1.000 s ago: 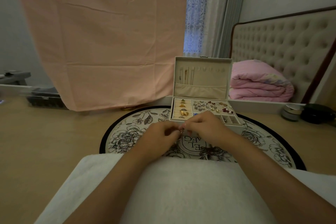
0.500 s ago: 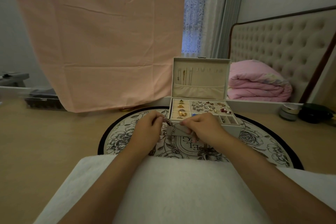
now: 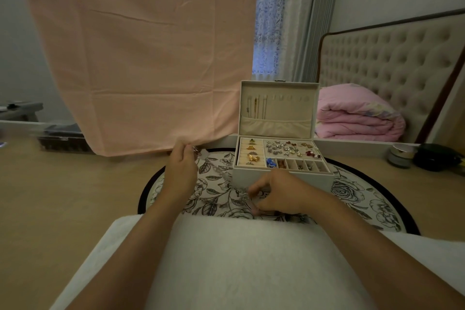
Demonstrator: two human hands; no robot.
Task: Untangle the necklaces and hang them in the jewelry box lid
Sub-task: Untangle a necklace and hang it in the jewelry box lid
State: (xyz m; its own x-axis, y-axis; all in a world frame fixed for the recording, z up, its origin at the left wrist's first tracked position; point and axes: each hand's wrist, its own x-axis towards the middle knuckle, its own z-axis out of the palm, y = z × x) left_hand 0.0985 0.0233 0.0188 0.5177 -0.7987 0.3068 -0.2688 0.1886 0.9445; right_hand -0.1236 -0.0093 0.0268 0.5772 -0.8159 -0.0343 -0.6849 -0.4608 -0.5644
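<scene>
The left hand [image 3: 181,167] pinches one end of a necklace [image 3: 218,175] — held up high. The right hand [image 3: 278,194] pinches the other end, low over the round mat [image 3: 362,191] by the jewelry box [image 3: 281,178].

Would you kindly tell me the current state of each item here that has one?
Cream rectangular jewelry box: open, lid upright.
Left hand: pinching thin silver necklace chain, raised.
Right hand: pinching same chain, low.
Chain: strung between the hands.
Pink quilt: folded.

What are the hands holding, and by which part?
A necklace, stretched between them: the left hand pinches its upper end, the right hand pinches it lower down, near the rug.
</scene>
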